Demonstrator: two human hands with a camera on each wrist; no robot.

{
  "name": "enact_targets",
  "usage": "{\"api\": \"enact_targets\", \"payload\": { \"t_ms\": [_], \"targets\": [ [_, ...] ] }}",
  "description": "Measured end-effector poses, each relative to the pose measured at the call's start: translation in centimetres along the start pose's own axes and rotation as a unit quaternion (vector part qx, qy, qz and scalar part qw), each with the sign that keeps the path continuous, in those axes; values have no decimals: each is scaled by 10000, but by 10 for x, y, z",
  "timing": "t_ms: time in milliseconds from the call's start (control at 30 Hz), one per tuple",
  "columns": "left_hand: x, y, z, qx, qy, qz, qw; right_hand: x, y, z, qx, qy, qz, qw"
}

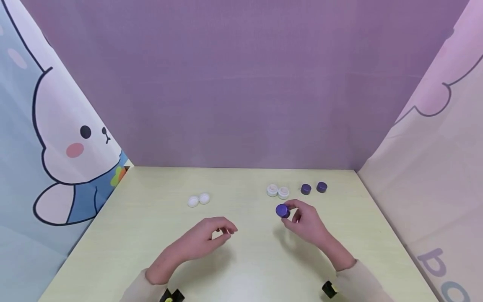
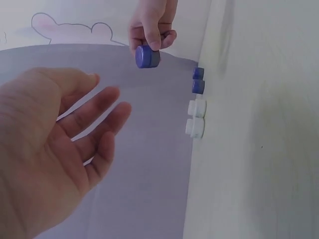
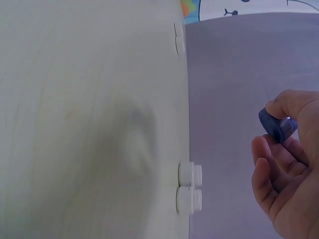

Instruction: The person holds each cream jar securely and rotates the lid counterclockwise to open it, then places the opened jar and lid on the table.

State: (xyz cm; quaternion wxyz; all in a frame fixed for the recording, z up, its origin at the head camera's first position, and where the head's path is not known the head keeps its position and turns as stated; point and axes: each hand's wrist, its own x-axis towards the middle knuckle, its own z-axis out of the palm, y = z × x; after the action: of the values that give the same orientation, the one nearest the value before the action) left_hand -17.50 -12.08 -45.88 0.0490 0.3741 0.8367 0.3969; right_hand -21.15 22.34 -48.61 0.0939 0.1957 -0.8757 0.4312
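Your right hand pinches 1 purple jar above the table, roughly upright but tilted. Your left hand holds nothing, fingers loosely bent, well apart from the right. From the left hand, the jar lies right and slightly farther. 2 white jars stand just beyond the held jar.

In my head view, the near edge cut off the left sleeve and right sleeve; the right hand partly hid the purple container it held.
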Motion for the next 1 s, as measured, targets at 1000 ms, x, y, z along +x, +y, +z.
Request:
{"api": "enact_targets", "payload": {
  "t_ms": [1000],
  "targets": [
    [25,-17,2,1351,1177,937,9793,12,-55,48,118,-631,-676,9956]
  ]
}}
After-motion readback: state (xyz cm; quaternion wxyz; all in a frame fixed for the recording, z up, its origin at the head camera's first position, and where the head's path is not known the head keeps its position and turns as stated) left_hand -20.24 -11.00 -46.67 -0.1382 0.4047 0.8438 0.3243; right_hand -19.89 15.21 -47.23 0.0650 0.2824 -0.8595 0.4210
